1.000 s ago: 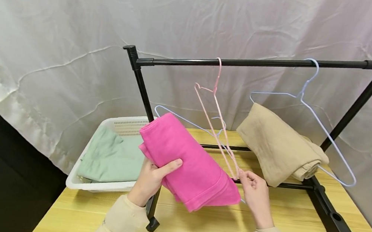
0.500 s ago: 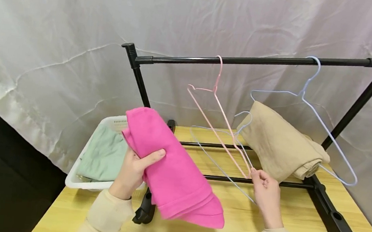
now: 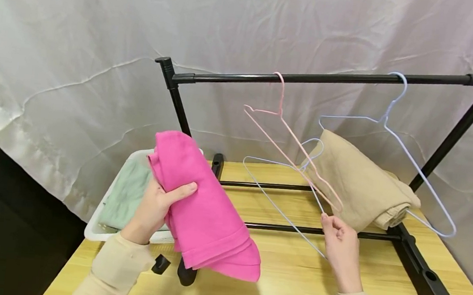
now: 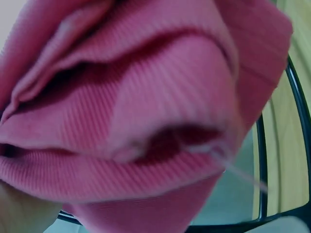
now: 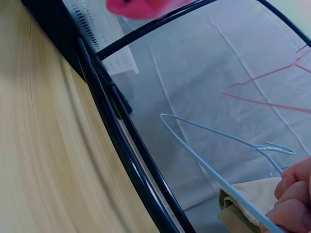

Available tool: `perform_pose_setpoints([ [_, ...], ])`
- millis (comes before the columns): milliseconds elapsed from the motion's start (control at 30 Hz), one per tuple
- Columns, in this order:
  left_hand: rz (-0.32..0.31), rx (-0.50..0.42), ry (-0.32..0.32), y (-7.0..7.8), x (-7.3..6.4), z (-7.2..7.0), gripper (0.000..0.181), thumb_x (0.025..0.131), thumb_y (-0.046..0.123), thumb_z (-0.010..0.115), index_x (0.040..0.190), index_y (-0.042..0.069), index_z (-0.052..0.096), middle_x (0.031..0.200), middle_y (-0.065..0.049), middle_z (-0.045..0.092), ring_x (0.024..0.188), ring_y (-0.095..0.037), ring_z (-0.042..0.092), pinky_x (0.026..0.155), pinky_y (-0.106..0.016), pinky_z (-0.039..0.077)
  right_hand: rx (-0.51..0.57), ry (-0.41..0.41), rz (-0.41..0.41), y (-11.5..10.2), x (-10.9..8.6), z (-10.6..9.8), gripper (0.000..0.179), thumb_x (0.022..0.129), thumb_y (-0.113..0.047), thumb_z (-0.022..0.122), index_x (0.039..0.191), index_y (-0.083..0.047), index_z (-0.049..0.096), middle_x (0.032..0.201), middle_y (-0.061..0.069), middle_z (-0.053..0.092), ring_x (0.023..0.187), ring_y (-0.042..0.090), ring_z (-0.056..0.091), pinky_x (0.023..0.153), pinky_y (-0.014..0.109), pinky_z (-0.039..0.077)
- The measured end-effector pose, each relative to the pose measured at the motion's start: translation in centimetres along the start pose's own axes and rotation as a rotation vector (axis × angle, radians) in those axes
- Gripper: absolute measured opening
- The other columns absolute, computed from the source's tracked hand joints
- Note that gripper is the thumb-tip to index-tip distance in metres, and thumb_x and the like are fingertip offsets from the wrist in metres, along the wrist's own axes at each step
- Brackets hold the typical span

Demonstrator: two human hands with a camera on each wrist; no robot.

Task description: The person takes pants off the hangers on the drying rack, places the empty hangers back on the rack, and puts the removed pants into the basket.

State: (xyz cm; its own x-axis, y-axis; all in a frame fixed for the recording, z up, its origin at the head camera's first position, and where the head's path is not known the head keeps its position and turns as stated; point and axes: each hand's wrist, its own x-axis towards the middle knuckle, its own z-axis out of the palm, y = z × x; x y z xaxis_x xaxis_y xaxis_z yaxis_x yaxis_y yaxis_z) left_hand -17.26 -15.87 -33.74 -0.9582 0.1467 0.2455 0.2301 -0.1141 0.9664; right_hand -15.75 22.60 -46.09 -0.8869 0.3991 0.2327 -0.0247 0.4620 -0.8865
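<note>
My left hand (image 3: 158,204) holds a folded bright-pink garment (image 3: 202,210), thumb across its front. In the left wrist view the garment's ribbed fabric (image 4: 160,92) nearly fills the picture. On the right, my right hand (image 3: 341,250) pinches one corner of a light-blue hanger (image 3: 272,199) that is off the rail; the right wrist view shows this hanger (image 5: 209,167) reaching out from the fingers. From the black rail a pink hanger (image 3: 288,159) hangs by its hook, tilted, its lower end just above my right hand.
A black clothes rack (image 3: 243,78) stands on the wooden table (image 3: 291,286). Folded beige trousers (image 3: 352,185) drape over another blue hanger (image 3: 414,164) on the rail. A white basket (image 3: 94,226) at left holds a pale-green garment (image 3: 127,194). Grey cloth (image 3: 103,20) hangs behind.
The pink garment has moved left with my left hand. The blue hanger has come out from behind it, shifting right with my right hand. The pink hanger's lower end has swung right, away from the fingers.
</note>
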Motion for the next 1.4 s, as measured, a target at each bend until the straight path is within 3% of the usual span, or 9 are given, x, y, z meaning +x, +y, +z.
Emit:
perform_pose_setpoints([
  [100, -0.001, 0.031, -0.001, 0.7, 0.1, -0.5, 0.047, 0.096, -0.001, 0.071, 0.133, 0.017, 0.048, 0.115, 0.002, 0.072, 0.100, -0.016, 0.077, 0.091, -0.034, 0.064, 0.024, -0.006, 0.002, -0.1, 0.0, -0.1, 0.043, 0.111, -0.043, 0.059, 0.095, -0.006, 0.074, 0.045, -0.012, 0.028, 0.045, 0.004, 0.023, 0.047, 0.032, 0.028],
  [333, -0.070, 0.158, -0.023, 2.4, 0.2, -2.0, 0.044, 0.098, 0.011, 0.077, 0.131, 0.014, 0.049, 0.112, 0.001, 0.075, 0.097, -0.018, 0.078, 0.087, -0.034, 0.064, 0.035, 0.034, -0.023, -0.4, -0.1, -0.3, 0.039, 0.110, -0.036, 0.063, 0.088, -0.006, 0.072, 0.045, -0.013, 0.028, 0.045, 0.004, 0.024, 0.045, 0.030, 0.025],
  [567, -0.069, 0.267, -0.017, 3.4, 0.3, -3.1, 0.039, 0.098, 0.017, 0.078, 0.128, 0.013, 0.053, 0.108, 0.001, 0.076, 0.094, -0.018, 0.078, 0.084, -0.034, 0.064, 0.055, 0.055, -0.048, -0.5, -0.1, -0.5, 0.035, 0.110, -0.031, 0.063, 0.092, -0.004, 0.075, 0.044, -0.013, 0.028, 0.044, 0.002, 0.024, 0.041, 0.027, 0.022],
  [800, -0.042, 0.329, -0.036, 4.6, 0.4, -3.9, 0.037, 0.098, 0.016, 0.079, 0.126, 0.012, 0.055, 0.106, 0.000, 0.076, 0.091, -0.020, 0.079, 0.082, -0.036, 0.065, 0.057, 0.077, -0.056, -0.9, -0.1, -0.7, 0.033, 0.110, -0.032, 0.063, 0.104, -0.003, 0.079, 0.043, -0.015, 0.043, 0.044, 0.003, 0.027, 0.048, 0.030, 0.028],
  [1000, -0.077, 0.432, -0.048, 5.5, 0.3, -5.1, 0.039, 0.102, 0.027, 0.076, 0.130, 0.009, 0.054, 0.105, 0.002, 0.076, 0.091, -0.019, 0.079, 0.081, -0.036, 0.065, 0.073, 0.095, -0.057, -1.1, -0.2, -1.0, 0.035, 0.110, -0.032, 0.063, 0.099, -0.001, 0.077, 0.042, -0.012, 0.037, 0.043, 0.001, 0.025, 0.044, 0.028, 0.024],
  [1100, -0.064, 0.453, -0.053, 6.0, 0.3, -5.7, 0.036, 0.105, 0.027, 0.072, 0.129, 0.006, 0.056, 0.103, 0.002, 0.077, 0.089, -0.019, 0.079, 0.080, -0.037, 0.066, 0.074, 0.103, -0.058, -1.2, -0.3, -1.1, 0.033, 0.109, -0.031, 0.064, 0.097, -0.003, 0.077, 0.043, -0.012, 0.036, 0.045, 0.003, 0.025, 0.043, 0.029, 0.024],
  [1267, -0.061, 0.532, -0.026, 7.1, 0.3, -6.7, 0.038, 0.105, 0.033, 0.072, 0.129, 0.009, 0.055, 0.105, 0.004, 0.075, 0.089, -0.016, 0.077, 0.080, -0.034, 0.065, 0.092, 0.124, -0.064, -1.3, -0.3, -1.2, 0.026, 0.107, -0.026, 0.067, 0.092, -0.009, 0.078, 0.060, -0.021, 0.068, 0.045, 0.005, 0.030, 0.045, 0.029, 0.027],
  [1333, -0.071, 0.559, -0.008, 7.7, 0.3, -7.1, 0.040, 0.104, 0.036, 0.073, 0.129, 0.012, 0.055, 0.106, 0.005, 0.074, 0.090, -0.016, 0.077, 0.080, -0.034, 0.065, 0.095, 0.127, -0.061, -1.3, -0.3, -1.3, 0.025, 0.107, -0.025, 0.067, 0.092, -0.009, 0.079, 0.067, -0.024, 0.072, 0.045, 0.005, 0.030, 0.045, 0.029, 0.027],
  [1400, -0.082, 0.575, 0.007, 8.3, 0.3, -7.5, 0.041, 0.103, 0.037, 0.073, 0.131, 0.014, 0.053, 0.107, 0.005, 0.073, 0.090, -0.015, 0.076, 0.080, -0.034, 0.065, 0.090, 0.122, -0.054, -1.4, -0.3, -1.3, 0.027, 0.108, -0.027, 0.066, 0.095, -0.006, 0.079, 0.058, -0.024, 0.065, 0.044, 0.004, 0.029, 0.044, 0.029, 0.026],
])
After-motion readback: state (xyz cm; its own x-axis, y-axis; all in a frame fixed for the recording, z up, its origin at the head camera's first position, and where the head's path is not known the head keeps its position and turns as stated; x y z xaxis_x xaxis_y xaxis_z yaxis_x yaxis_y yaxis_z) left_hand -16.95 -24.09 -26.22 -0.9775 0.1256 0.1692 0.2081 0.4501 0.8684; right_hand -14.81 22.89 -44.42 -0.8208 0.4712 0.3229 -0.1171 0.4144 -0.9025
